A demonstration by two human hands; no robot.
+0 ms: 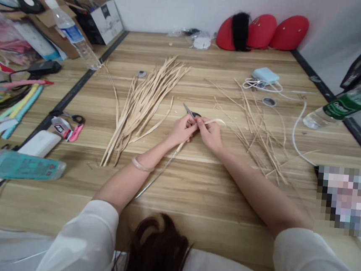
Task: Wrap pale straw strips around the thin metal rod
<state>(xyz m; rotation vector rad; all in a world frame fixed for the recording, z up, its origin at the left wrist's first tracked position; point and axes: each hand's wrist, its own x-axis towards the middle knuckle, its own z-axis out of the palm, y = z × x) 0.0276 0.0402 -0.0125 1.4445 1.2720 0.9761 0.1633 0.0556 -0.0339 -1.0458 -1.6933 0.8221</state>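
My left hand and my right hand meet at the middle of the wooden table. Both pinch one pale straw strip that curls out to the right of my right hand. A long thin stem runs from my hands down toward my left elbow. Scissors lie just behind my fingers, blades pointing up-left. A bundle of flat straw strips lies to the left of my hands. Thinner scattered straw pieces lie to the right.
A water bottle lies at the far left, another bottle at the right edge. A charger with white cable, red round objects, boxes, small pink-handled scissors and a white power bank surround the work area.
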